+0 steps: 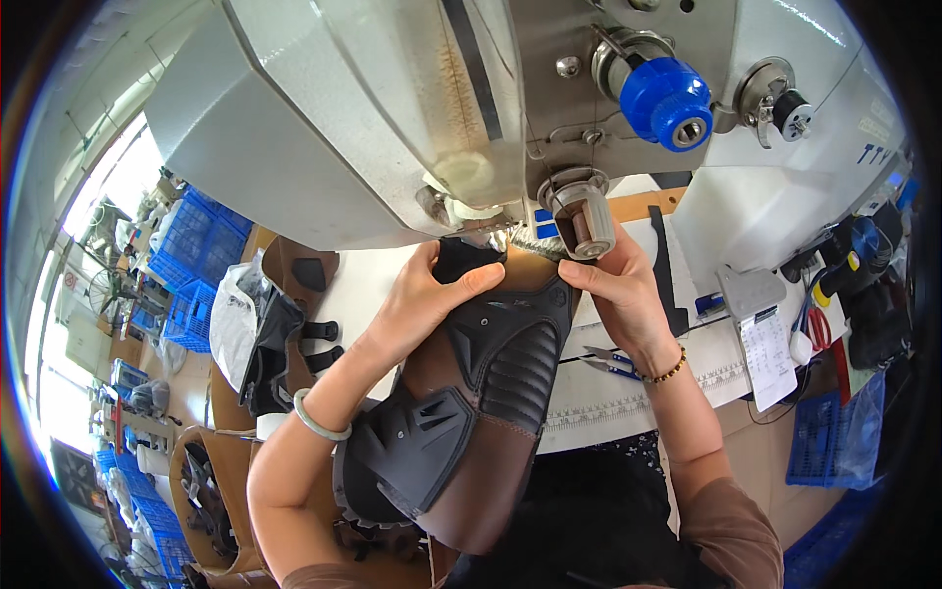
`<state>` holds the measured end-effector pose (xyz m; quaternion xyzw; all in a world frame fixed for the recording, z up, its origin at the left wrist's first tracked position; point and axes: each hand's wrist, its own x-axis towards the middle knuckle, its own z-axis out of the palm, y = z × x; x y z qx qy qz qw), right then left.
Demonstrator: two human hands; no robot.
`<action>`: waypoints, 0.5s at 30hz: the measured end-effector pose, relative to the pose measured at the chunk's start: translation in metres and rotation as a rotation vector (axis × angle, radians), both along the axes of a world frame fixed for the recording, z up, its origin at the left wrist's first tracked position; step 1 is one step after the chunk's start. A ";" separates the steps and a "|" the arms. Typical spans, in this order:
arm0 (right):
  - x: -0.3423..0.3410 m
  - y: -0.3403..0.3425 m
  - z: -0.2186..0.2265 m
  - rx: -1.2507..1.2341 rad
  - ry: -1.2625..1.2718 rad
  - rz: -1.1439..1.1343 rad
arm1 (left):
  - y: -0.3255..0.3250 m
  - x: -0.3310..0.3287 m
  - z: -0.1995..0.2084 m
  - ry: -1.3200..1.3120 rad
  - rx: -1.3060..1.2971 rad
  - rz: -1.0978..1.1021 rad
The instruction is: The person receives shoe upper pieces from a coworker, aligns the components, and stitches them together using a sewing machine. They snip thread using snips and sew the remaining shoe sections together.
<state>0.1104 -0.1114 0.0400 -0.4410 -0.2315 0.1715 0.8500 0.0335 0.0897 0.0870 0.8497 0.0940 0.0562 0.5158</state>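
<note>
Left hand [417, 302]: thumb stretched flat over the upper edge of the boot piece [505, 378], fingers curled round its left side, closed about as far as the material's thickness allows. Right hand [630, 294]: thumb tip pressed on the opposite top corner, hold likewise narrow; its fingers pass behind, partly hidden by the machine's hanging parts. Thumbs apart, a tan patch showing between them.

Materials: brown sheet, smooth, leather-like, low sheen. Black panels over it, matte, moulded: one ribbed in padded rows, one angular with raised wedge shapes. Small round studs; a stitched seam below the ribs. Lower left edge ragged, toothed.

Boot piece: long, slanting from lower left up to the sewing machine [324, 137], top edge just under the machine head, lower end by the person's dark apron [579, 520]. Exact contact at the needle cannot be made out.

Machine: glossy white casing, metal plate, ridged blue knob [665, 103], cloudy cup [586, 218] with something brown inside. Pale table [589, 417] beneath, ruler marks along it; small scissors [610, 361] near right wrist. More black-and-brown pieces [280, 344] lie to the left.
</note>
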 end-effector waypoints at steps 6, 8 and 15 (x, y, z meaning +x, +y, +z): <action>-0.001 0.001 -0.001 -0.006 0.031 0.005 | 0.006 -0.011 0.005 0.238 -0.045 0.068; -0.003 0.001 -0.001 -0.001 0.038 0.008 | 0.003 -0.012 0.010 0.222 -0.117 0.042; -0.011 0.006 0.001 0.030 0.092 -0.020 | 0.000 -0.008 0.028 0.174 -0.195 -0.026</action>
